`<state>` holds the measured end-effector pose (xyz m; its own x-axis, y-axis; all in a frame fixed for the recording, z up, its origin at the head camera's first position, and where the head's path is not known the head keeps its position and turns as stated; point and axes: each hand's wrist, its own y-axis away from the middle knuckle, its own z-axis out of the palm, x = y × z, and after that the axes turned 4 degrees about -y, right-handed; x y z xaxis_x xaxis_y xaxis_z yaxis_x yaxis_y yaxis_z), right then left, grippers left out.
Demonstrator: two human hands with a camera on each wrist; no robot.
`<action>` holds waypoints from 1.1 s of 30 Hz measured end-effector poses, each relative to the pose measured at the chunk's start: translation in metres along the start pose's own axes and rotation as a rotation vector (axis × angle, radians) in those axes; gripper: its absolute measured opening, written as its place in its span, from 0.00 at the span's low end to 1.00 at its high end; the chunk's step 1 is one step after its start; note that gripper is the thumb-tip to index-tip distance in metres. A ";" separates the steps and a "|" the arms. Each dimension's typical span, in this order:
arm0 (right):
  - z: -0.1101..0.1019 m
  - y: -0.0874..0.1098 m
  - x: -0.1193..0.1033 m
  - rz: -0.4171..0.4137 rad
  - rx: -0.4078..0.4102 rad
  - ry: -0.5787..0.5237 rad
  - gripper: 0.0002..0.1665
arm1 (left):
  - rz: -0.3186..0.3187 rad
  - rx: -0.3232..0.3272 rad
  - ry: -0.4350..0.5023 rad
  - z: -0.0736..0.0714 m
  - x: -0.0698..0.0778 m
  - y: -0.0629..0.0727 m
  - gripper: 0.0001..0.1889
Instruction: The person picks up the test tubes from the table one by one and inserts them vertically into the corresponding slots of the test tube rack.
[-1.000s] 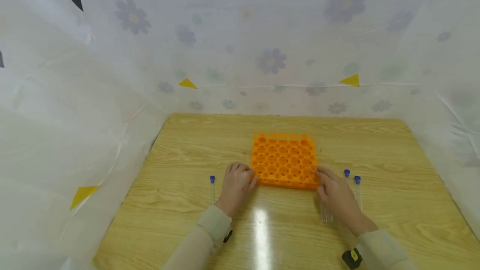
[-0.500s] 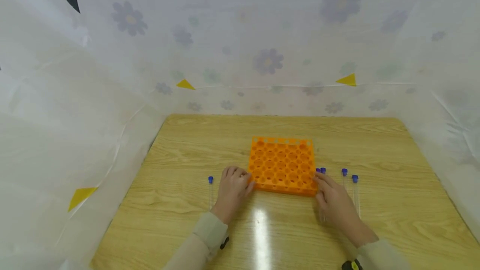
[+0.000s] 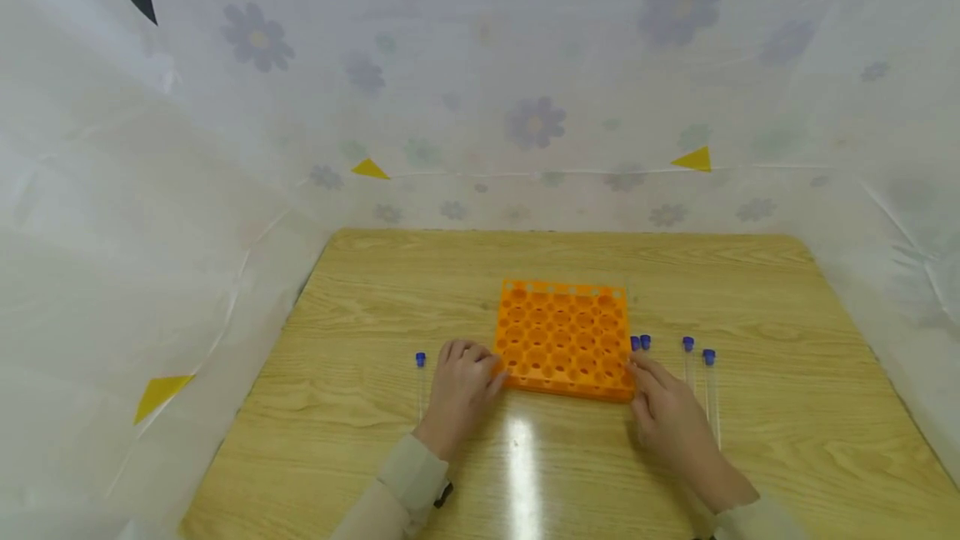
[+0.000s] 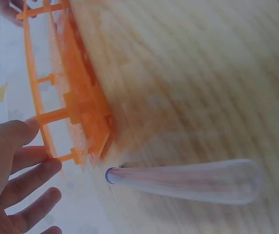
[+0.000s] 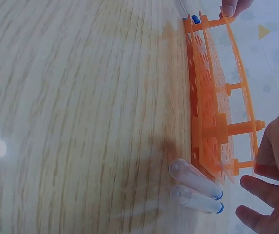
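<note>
Flowered sheeting (image 3: 450, 65) backs the table (image 3: 390, 282); mid-frame my left hand (image 3: 459, 390) and right hand (image 3: 675, 419) pinch the orange test-tube rack (image 3: 562, 348), best moved level, clear of capped tubes (image 3: 712, 398) at right.

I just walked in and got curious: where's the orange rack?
In the head view, the rack is near the middle of the table, between the left grip and right grip; a lone tube lies farther left.

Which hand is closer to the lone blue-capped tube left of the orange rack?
Left. The left hand is beside the tube, holding the orange rack at its near left corner; the right hand holds the near right corner, across the rack from the tube.
</note>
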<state>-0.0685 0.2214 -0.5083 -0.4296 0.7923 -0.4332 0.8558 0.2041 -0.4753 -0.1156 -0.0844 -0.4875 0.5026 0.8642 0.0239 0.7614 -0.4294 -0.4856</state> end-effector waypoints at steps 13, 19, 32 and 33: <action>0.000 0.002 -0.007 0.037 -0.022 0.013 0.24 | -0.153 -0.322 0.052 0.005 0.004 -0.002 0.42; 0.002 0.002 -0.004 0.010 0.009 0.008 0.24 | -0.164 -0.304 0.031 0.016 0.007 -0.001 0.46; 0.001 0.004 -0.005 0.019 -0.003 0.011 0.26 | -0.190 -0.132 -0.040 0.026 0.015 0.004 0.46; 0.000 0.004 -0.004 0.021 -0.009 0.007 0.26 | -0.194 -0.129 -0.038 0.027 0.015 0.004 0.46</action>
<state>-0.0632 0.2188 -0.5079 -0.4093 0.8003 -0.4382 0.8674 0.1923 -0.4589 -0.1154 -0.0660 -0.5125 0.3279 0.9420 0.0721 0.8895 -0.2821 -0.3593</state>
